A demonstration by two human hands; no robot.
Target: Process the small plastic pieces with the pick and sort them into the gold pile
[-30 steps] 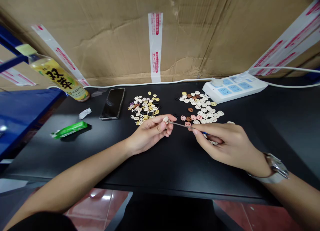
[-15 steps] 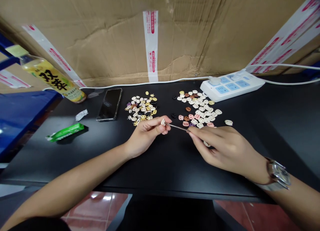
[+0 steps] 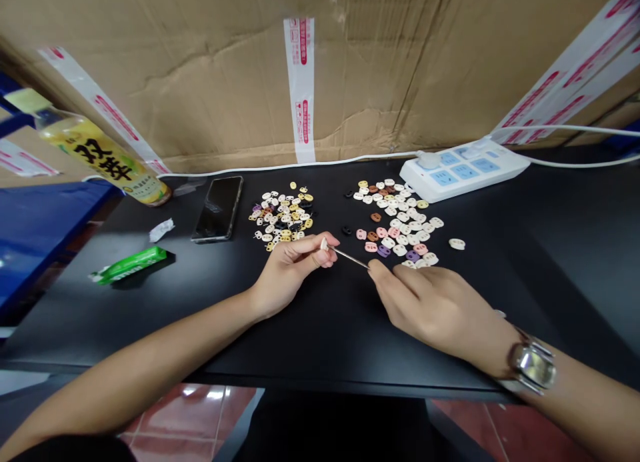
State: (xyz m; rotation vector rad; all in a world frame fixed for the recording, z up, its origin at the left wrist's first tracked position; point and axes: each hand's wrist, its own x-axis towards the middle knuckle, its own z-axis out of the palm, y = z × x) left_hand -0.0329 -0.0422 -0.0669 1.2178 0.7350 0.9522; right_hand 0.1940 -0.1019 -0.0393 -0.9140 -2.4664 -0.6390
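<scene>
Between the thumb and fingers of my left hand [image 3: 287, 269] is pinched a small white button-like piece [image 3: 325, 244]. My right hand [image 3: 435, 309] grips a thin metal rod [image 3: 350, 256], whose far tip meets the white piece; its handle end is hidden in my fingers. Just beyond my left hand lies a pile of small pieces [image 3: 283, 217] in white, yellow, brown and black. Past my right hand spreads a second group of two-holed pieces [image 3: 413, 225], mostly white, with some pink, brown and purple. A lone white piece [image 3: 457, 244] lies to its right.
On the black table [image 3: 300, 342], a phone [image 3: 219, 209], a green packet [image 3: 131, 265] and a crumpled white wrapper [image 3: 161, 230] lie at left. A drink bottle [image 3: 100, 152] leans behind them. A white power strip [image 3: 465, 172] with cables sits at back right, against cardboard [image 3: 225, 82].
My right hand has shifted slightly left and down and turned, so the rod slopes more steeply. Purple and white pieces behind it have come into view. My left hand stays almost still.
</scene>
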